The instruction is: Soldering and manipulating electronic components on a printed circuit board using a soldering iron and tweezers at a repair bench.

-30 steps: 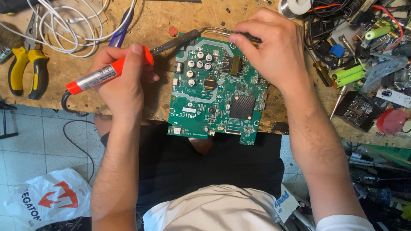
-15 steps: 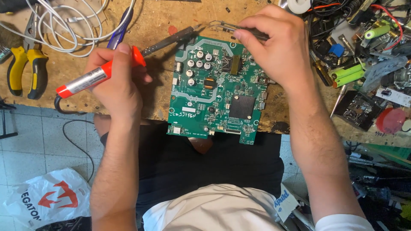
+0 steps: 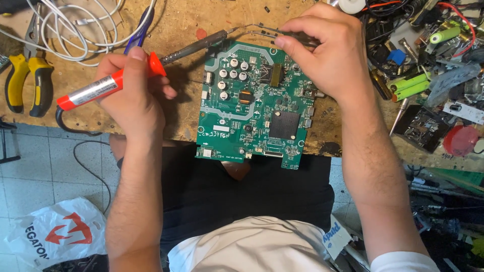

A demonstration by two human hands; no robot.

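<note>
A green circuit board [image 3: 257, 106] lies on the worn wooden bench [image 3: 181, 25], its near edge hanging over the bench front. My left hand [image 3: 133, 95] grips a red-handled soldering iron [image 3: 106, 85] whose dark metal shaft points right, toward the board's far-left corner. My right hand [image 3: 322, 50] rests over the board's far-right corner and pinches metal tweezers [image 3: 262, 29], whose two tips point left just beyond the board's far edge. The iron's tip sits close to the tweezer tips.
Yellow-handled pliers [image 3: 27, 75] and coiled white cable [image 3: 65, 25] lie at the far left. At the right is a heap of parts: green cylindrical cells [image 3: 408, 85], wires, a small black module [image 3: 423, 128], a red cap [image 3: 461, 140]. A white plastic bag [image 3: 55, 231] lies on the tiled floor.
My left hand has tilted the soldering iron and drawn it slightly left, its tip now beyond the board's far-left corner. My right hand with the tweezers has shifted slightly up.
</note>
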